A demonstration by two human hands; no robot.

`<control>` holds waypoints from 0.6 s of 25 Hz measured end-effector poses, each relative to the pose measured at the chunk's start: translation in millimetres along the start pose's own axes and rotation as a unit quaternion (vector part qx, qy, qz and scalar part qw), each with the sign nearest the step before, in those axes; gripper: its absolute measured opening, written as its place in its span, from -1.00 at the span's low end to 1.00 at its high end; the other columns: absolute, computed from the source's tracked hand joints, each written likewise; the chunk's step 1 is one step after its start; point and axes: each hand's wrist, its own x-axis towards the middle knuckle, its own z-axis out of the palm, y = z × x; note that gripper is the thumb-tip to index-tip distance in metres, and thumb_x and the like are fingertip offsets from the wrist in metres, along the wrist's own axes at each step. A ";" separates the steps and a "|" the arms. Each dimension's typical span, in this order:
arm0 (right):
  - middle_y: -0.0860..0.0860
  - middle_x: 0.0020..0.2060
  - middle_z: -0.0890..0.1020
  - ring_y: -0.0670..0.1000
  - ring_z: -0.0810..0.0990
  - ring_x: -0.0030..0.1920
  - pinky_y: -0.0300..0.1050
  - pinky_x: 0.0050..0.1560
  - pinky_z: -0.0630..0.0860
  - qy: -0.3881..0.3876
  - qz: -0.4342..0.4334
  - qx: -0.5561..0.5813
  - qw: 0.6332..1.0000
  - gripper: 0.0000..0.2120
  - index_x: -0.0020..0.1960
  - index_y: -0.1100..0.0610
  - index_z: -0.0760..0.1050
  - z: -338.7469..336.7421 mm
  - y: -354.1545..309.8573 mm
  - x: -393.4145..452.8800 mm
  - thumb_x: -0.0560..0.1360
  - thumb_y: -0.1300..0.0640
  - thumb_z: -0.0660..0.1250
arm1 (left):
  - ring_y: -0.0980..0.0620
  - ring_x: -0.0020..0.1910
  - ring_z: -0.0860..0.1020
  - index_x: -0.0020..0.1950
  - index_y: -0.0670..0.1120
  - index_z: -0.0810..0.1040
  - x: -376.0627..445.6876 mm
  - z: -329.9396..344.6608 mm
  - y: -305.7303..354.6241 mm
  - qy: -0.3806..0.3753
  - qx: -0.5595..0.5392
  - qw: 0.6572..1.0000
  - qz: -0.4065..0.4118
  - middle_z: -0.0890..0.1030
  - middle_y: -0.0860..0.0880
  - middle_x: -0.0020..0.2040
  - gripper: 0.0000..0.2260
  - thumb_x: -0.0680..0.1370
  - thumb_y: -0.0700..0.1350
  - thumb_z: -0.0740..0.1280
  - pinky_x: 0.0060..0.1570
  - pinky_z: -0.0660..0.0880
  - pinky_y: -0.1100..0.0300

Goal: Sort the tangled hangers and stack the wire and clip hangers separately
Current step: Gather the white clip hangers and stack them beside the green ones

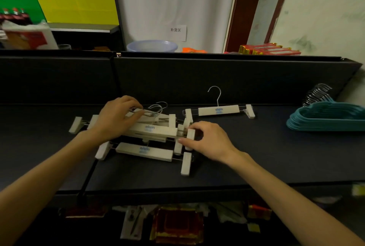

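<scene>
Dark surface with a raised dark back panel; behind it a white curtain, a yellow and green wall panel, and a paper sign with printing on it

Head view: only container is a pale blue basin behind the panel, contents hidden. Red and gold packets sit on the ledge to its right, bottles and a white bag far left

On the surface, centre: tangled pile of wooden clip hangers, bars crossing, metal hooks poking out at the back. One clip hanger lies apart, just right of the pile, hook toward the panel. Far right: stack of teal hangers, nested, metal hooks bunched at the rear

Left hand lies on top of the pile, fingers curled and clamped on a bar near the hooks. Right hand is at the pile's right end, thumb and fingers pinching a wooden clip. Both forearms reach in from the near edge

Lower shelf under the surface holds red-gold packs, blurred
</scene>
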 end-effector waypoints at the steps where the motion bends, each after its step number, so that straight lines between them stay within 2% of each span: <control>1: -0.17 -0.04 0.61 -0.16 0.56 -0.04 -0.07 0.00 0.59 0.010 0.011 0.015 1.000 -0.55 0.14 -0.08 0.60 2.9 -2.3 -1.2 0.41 -0.34 0.42 | 0.01 0.20 0.52 0.23 0.00 0.61 -10.7 -1.9 -7.1 0.018 -0.005 1.000 -0.018 0.55 0.00 0.27 -0.75 0.62 0.06 0.30 0.17 0.47 0.05; 3: -0.16 -0.05 0.61 -0.15 0.58 -0.06 -0.09 -0.02 0.59 0.046 0.025 0.060 0.997 -0.67 0.12 -0.06 0.62 8.8 -5.5 -4.9 0.44 -0.20 0.48 | -0.02 0.23 0.51 0.25 0.00 0.59 -31.0 -2.7 -22.5 0.041 -0.014 0.998 -0.051 0.53 -0.01 0.29 -0.72 0.63 0.09 0.27 0.18 0.48 -0.03; 5: -0.13 -0.06 0.63 -0.13 0.62 -0.08 -0.13 -0.04 0.61 0.079 0.048 0.156 0.983 -0.73 0.15 -0.04 0.61 13.5 -12.2 -7.1 0.48 -0.05 0.50 | -0.03 0.21 0.51 0.29 -0.01 0.55 -48.2 -1.7 -35.3 0.029 -0.031 0.997 -0.066 0.52 -0.01 0.29 -0.70 0.63 0.09 0.25 0.17 0.50 -0.04; 7: -0.07 -0.09 0.66 -0.10 0.65 -0.09 -0.19 -0.16 0.59 0.099 0.063 0.252 0.961 -0.74 0.18 0.00 0.61 14.2 -24.1 -5.9 0.51 0.04 0.48 | -0.02 0.19 0.53 0.29 -0.01 0.54 -58.7 -2.9 -40.3 0.016 -0.046 0.997 -0.059 0.54 -0.01 0.25 -0.72 0.63 0.05 0.25 0.20 0.51 -0.06; 10: 0.08 -0.09 0.69 0.04 0.70 -0.13 -0.16 -0.30 0.61 0.126 0.041 0.340 0.931 -0.75 0.20 0.09 0.60 7.4 -39.9 -2.7 0.52 0.15 0.46 | -0.01 0.13 0.55 0.24 -0.04 0.57 -63.8 -6.8 -36.8 0.048 -0.078 0.994 -0.059 0.60 -0.02 0.14 -0.78 0.62 -0.05 0.30 0.20 0.51 -0.10; 13: 0.13 -0.01 0.67 0.03 0.71 -0.19 -0.16 -0.28 0.64 0.166 0.036 0.401 0.900 -0.76 0.19 0.13 0.59 -12.0 -36.3 -8.6 0.53 0.22 0.44 | 0.09 0.03 0.58 0.22 -0.01 0.59 -56.5 -15.8 -25.7 0.096 -0.133 0.985 -0.058 0.61 0.08 0.05 -0.81 0.61 -0.07 0.35 0.06 0.58 -0.01; 15: 0.12 0.02 0.67 0.03 0.71 -0.16 -0.15 -0.22 0.66 0.190 0.048 0.448 0.872 -0.76 0.19 0.16 0.58 -30.7 -16.3 -16.4 0.53 0.22 0.43 | 0.17 0.02 0.60 0.22 0.04 0.58 -42.3 -22.3 -8.1 0.084 -0.204 0.974 -0.047 0.62 0.14 0.04 -0.81 0.61 -0.02 0.34 0.01 0.56 0.14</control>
